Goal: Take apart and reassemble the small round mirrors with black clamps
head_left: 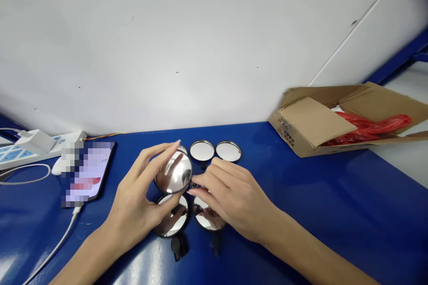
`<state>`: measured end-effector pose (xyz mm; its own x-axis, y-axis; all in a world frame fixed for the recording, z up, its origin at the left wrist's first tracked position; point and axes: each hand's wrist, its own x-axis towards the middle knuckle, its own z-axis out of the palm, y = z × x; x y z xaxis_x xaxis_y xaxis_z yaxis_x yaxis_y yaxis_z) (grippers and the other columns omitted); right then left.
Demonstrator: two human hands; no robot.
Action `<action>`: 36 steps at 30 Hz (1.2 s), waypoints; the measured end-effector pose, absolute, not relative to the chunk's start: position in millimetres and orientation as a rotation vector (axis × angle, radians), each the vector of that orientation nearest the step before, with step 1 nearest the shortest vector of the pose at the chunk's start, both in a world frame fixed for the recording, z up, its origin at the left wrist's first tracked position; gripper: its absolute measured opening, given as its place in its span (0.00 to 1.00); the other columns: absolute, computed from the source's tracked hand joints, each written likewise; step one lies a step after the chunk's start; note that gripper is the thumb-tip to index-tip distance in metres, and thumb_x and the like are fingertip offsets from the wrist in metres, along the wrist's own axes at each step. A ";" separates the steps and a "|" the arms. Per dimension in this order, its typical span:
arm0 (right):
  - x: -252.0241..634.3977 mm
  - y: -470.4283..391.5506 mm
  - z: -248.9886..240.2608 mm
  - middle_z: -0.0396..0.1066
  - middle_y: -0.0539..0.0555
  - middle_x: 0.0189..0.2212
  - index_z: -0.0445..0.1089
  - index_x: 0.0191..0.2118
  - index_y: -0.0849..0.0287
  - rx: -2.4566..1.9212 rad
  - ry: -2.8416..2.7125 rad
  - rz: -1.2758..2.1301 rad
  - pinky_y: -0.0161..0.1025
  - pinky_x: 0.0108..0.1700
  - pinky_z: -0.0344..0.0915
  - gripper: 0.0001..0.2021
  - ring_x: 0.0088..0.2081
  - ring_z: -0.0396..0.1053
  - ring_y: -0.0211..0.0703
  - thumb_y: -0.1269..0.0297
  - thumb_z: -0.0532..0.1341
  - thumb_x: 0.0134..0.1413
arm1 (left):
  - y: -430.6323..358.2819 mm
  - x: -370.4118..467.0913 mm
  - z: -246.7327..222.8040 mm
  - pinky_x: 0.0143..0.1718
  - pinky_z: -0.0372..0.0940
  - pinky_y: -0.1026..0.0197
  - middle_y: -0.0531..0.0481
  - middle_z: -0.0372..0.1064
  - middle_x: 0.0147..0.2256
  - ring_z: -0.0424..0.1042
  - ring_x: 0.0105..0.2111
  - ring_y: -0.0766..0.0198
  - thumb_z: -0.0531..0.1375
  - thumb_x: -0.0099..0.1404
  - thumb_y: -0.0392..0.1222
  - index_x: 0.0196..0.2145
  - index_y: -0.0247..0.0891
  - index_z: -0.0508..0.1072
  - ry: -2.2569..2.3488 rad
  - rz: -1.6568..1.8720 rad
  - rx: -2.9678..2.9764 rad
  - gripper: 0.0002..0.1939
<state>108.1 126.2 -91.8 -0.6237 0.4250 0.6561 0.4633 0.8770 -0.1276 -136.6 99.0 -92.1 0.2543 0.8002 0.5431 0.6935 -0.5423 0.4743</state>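
Note:
Between thumb and fingers, my left hand [137, 200] grips a round mirror [175, 173] by its rim, reflective face up. My right hand [234, 191] is closed at the mirror's right edge, pinching a small black part [193, 185]. Below the held mirror lies another round mirror [172, 220] with a black mount [179, 247] near it. A further round mirror [207, 213] is partly hidden under my right hand. Behind are two more round mirrors [202, 150] [228, 151], and a third is mostly covered by the held one.
On the blue table [267, 160], a phone [88, 173] with a white cable lies at left, beside a power strip [63, 142] and a white charger [36, 141]. An open cardboard box [301, 124] with red plastic [371, 127] stands at right, near the white wall.

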 end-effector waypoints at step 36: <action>130.4 136.4 -89.4 0.78 0.53 0.26 0.74 0.34 0.57 -1.949 -2.277 -0.313 0.47 0.40 0.49 0.11 0.33 0.76 0.54 0.63 0.67 0.71 | 105.7 -146.8 -101.0 0.52 0.76 0.52 0.52 0.73 0.58 0.75 0.52 0.57 0.62 0.82 0.45 0.70 0.59 0.65 1.596 0.956 2.225 0.23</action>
<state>130.4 136.4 -89.4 -0.1585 0.9601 0.2305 0.9867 0.1451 0.0739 -146.8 105.7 -101.0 0.1890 0.9108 0.3671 0.7533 -0.3743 0.5408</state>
